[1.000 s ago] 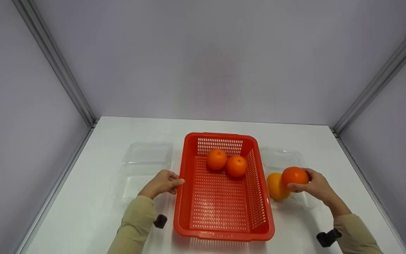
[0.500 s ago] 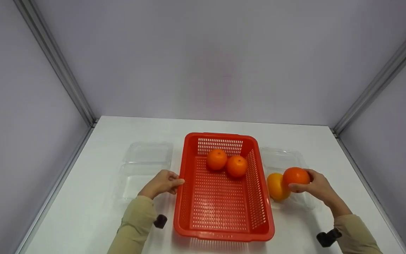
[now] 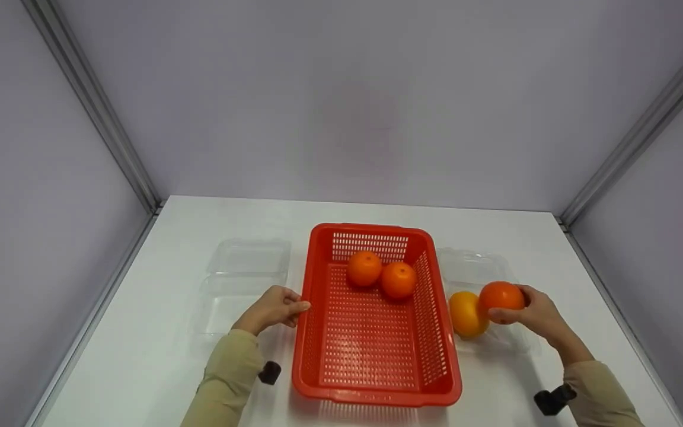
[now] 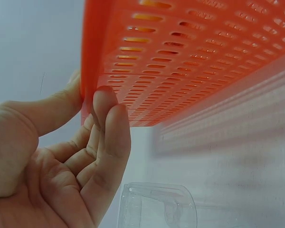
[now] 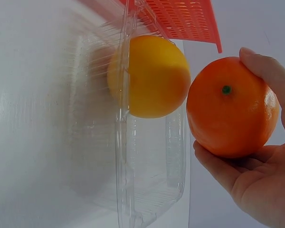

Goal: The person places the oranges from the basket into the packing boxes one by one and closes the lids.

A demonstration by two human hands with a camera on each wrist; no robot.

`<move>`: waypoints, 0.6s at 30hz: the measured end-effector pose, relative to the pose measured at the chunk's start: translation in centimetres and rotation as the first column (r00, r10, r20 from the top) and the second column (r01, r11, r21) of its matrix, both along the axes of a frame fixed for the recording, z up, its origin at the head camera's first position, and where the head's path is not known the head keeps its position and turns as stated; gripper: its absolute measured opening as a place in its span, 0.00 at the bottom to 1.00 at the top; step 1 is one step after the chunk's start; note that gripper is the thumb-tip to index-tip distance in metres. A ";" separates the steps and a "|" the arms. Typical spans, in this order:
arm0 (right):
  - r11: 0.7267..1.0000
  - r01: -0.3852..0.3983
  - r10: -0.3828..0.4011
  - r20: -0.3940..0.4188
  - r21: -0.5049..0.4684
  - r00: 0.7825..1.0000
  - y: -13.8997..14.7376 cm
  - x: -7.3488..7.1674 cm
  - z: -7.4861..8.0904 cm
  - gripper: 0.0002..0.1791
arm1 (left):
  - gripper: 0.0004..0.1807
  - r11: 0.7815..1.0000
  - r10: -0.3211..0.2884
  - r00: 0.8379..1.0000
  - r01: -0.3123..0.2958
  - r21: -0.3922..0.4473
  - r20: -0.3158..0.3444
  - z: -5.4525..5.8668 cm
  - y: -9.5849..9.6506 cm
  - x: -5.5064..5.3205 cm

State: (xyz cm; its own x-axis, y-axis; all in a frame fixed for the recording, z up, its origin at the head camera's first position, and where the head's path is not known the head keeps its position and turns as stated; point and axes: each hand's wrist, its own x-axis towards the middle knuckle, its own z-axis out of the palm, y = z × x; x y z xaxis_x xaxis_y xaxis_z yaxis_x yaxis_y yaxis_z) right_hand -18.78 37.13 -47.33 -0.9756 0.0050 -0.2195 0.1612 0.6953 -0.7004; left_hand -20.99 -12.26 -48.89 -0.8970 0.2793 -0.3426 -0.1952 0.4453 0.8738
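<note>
- White bench (image 3: pixel 122 362), pale walls (image 3: pixel 353 101) behind and beside.
- The bench runs between clear box (image 5: pixel 154 161) and right edge.
- My right hand (image 3: pixel 540 311) grips an orange (image 3: pixel 501 296) above that box.
- My left hand (image 3: pixel 273 307) pinches the basket's rim (image 3: pixel 302 314).

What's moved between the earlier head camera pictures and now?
The right hand and the orange fruit it holds have shifted slightly rightward; nothing was let go. The left hand gripping the red basket, the two oranges inside and the yellow fruit stayed put.
</note>
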 end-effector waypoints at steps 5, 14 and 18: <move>1.000 0.002 -0.002 0.004 0.009 1.000 0.2 0.0 -0.1 0.47 | 0.16 1.000 0.011 1.000 -0.011 -0.006 0.002 0.1 0.0 0.0; 1.000 0.011 -0.012 0.011 0.010 1.000 0.6 0.1 -0.5 0.48 | 0.16 1.000 0.025 1.000 -0.025 -0.017 0.002 0.1 0.1 0.0; 1.000 0.020 -0.020 0.018 0.013 1.000 0.7 0.0 -0.7 0.48 | 0.16 1.000 0.028 1.000 -0.028 -0.011 0.007 0.2 0.1 0.1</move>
